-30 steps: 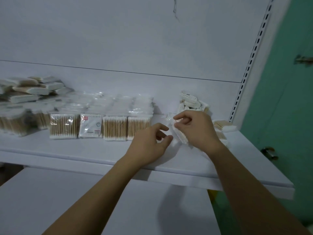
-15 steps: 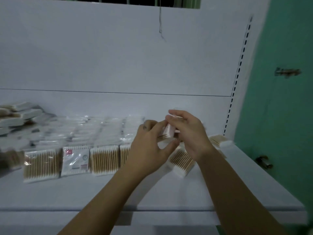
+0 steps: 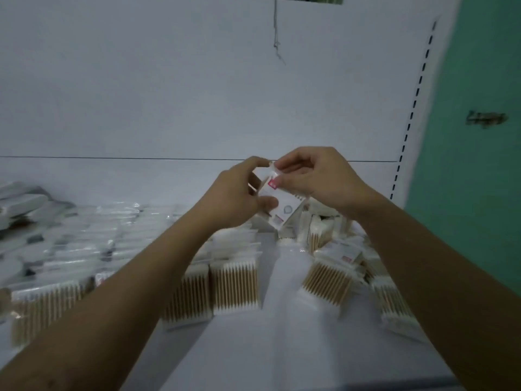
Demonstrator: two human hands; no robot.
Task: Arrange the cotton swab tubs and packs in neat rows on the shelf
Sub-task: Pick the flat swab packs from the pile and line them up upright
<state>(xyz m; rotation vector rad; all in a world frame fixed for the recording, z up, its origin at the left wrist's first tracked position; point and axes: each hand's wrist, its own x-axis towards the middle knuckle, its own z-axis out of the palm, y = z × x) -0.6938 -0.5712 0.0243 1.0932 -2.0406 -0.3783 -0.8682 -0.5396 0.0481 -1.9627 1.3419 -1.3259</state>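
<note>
1. Two hands are up in front of the white back panel, and both are on one cotton swab pack. They hold it in the air between them, clear of the shelf.
2. Left hand: the fingers curl round the pack's left edge, forefinger over the top, thumb pressed on the printed face.
3. Right hand: thumb and fingertips pinch the pack's upper right corner, right beside a small red mark on the label.
4. That pack sits tilted, white labelled face toward the camera, lower corner pointing down at the shelf.
5. Down below the left hand, partly under that forearm, a row of packs lies flat, side by side. Wooden sticks show through the clear wrap, and the front edges are roughly level.
6. Below the right hand it's messier: a loose heap of packs lies at all angles, some resting on each other.
7. Between row and heap, straight under the held pack, runs a bare strip of shelf.
8. Far out to the left of the left hand there's a stack of flat white packs, blurred. More clear-wrapped packs lie behind the row, too smeared to count.
9. Beyond the right hand, a slotted upright runs up the panel's edge, with a green wall just beside it.
</note>
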